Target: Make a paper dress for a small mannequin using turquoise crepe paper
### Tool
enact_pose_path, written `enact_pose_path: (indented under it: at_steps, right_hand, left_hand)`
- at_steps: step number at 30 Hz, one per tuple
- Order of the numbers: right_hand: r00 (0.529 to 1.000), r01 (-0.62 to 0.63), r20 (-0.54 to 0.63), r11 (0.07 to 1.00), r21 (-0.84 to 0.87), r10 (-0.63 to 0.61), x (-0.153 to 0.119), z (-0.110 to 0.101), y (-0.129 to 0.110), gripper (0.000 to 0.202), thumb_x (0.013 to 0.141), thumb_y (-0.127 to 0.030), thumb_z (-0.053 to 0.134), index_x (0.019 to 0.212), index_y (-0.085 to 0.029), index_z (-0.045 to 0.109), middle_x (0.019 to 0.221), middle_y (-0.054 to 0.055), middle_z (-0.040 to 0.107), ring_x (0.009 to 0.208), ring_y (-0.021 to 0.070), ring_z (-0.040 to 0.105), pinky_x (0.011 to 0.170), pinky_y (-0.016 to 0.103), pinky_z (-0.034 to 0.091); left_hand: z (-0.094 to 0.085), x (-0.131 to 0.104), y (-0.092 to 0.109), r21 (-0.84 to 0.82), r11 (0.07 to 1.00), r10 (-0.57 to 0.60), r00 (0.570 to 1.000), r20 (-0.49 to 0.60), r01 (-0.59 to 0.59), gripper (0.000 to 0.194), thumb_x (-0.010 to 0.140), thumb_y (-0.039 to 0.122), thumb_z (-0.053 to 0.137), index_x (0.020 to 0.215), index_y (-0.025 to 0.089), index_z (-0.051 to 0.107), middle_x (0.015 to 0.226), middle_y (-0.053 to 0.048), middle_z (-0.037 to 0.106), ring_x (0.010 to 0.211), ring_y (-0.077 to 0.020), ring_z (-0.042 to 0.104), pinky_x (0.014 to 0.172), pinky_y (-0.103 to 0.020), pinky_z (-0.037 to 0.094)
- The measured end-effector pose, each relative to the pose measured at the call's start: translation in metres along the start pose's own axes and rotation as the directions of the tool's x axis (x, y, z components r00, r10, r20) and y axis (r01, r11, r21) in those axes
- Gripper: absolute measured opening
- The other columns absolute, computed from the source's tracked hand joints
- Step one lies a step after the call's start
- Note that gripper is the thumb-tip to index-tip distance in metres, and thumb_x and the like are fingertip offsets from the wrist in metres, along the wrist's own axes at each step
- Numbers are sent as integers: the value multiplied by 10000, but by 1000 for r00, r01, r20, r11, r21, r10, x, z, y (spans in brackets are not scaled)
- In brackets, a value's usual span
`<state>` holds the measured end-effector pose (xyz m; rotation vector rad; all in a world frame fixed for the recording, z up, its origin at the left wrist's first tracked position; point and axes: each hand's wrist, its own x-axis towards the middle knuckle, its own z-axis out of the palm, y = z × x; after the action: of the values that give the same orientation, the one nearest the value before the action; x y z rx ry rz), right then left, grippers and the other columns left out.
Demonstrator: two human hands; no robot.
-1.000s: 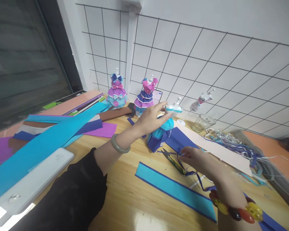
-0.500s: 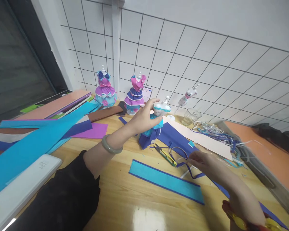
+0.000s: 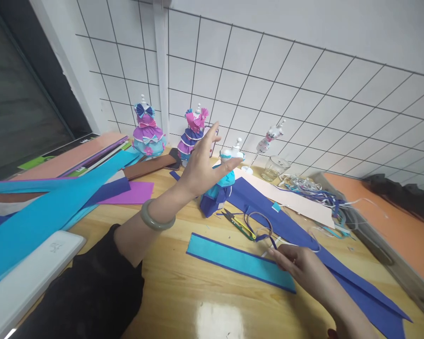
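My left hand [image 3: 203,165], fingers spread, is raised in front of a small white dress form [image 3: 237,149] and holds nothing. The form wears a turquoise and dark blue dress [image 3: 215,197], partly hidden behind the hand. Low over the right end of a turquoise strip with dark blue edges [image 3: 233,256], my right hand [image 3: 297,261] is closed in a pinch on a narrow dark blue ribbon [image 3: 273,242]. A thin white piece shows beside its fingertips. Yellow-handled thread snips [image 3: 240,225] lie between the dress and the ribbon loops.
Two dressed forms, one in purple and light blue [image 3: 148,132] and one in pink and navy [image 3: 189,136], stand by the wall. Behind are a leaning bare form [image 3: 270,136], a glass jar [image 3: 275,167] and tangled ribbons [image 3: 304,186]. Coloured sheets [image 3: 70,188] and a white device [image 3: 38,278] lie left.
My left hand has drawn away from the dress form and spread its fingers. My right hand has moved down and closed on the ribbon. The view has shifted slightly.
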<state>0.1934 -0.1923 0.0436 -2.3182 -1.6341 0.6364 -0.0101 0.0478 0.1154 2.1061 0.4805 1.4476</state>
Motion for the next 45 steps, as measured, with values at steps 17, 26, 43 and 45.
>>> enact_pose_path:
  at_steps: [17,26,43,45]
  right_hand:
    - [898,95,-392,957,-275,-202,100,-3,51,245,823,-367,525,859,-198,699,769,73,729,670,219,657,609,308,470]
    - [833,186,-410,886,-425,-372,109,15,59,316,909,-299,443,907,-183,737,861,117,722,779,233,656,700,333,484]
    - [657,276,-610,894,-352,-443,95,3,43,302,959,-267,408,1095,-177,662,934,117,706,833,228,669,725,352,527]
    - [612,288,-664,903,-319,-430,91,-2,38,289,960,-275,423,1095,-165,654,963,123,704,877,223,668,764,354,528]
  left_hand:
    - [-6,-13,43,147,739,669,688,-282,-658,262,887,278,496,1141,218,516,1008,-65,667,1036,-210,605,908,-428,519]
    - [7,-22,49,35,722,679,699,-224,-691,278,799,88,541,1067,159,556,936,-68,690,940,-175,642,846,-363,564]
    - [45,-44,39,-201,945,291,943,162,-257,230,856,131,538,1076,138,606,948,-77,706,908,-165,643,850,-325,526]
    - [51,-48,35,-212,972,159,947,280,-101,286,860,144,535,1139,131,594,972,-79,705,921,-164,643,849,-318,534]
